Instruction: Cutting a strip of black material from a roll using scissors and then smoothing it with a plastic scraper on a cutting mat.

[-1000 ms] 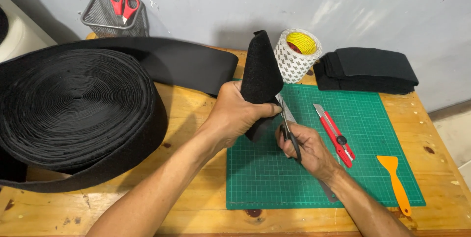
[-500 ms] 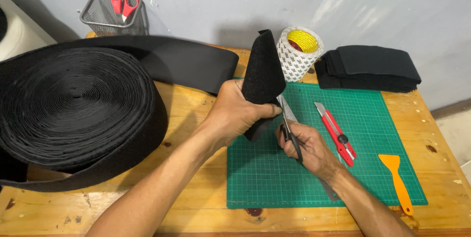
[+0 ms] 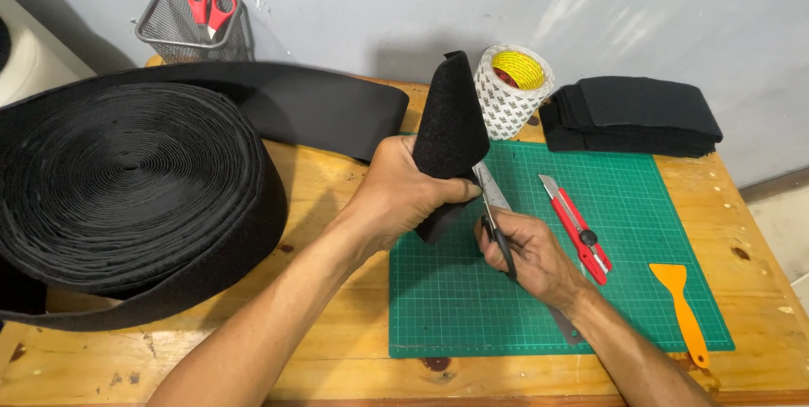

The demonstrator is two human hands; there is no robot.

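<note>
Scissors (image 3: 497, 222) in the clenched right hand (image 3: 527, 251) bite at a black felt strip (image 3: 451, 129), which the left hand (image 3: 404, 196) grips upright above the green cutting mat (image 3: 640, 205). With left fingertips (image 3: 459, 192) just beside the blades, a slip could nick them or skew the cut.

Item count from my position: one large black strap roll (image 3: 126, 179), one tape roll (image 3: 512, 87), one green cutting mat (image 3: 640, 289), one red utility knife (image 3: 577, 226), one orange scraper (image 3: 681, 310), one mesh basket (image 3: 181, 32), two scissors: one pair (image 3: 497, 222) in my right grip (image 3: 527, 255), one red-handled pair (image 3: 209, 1).
</note>
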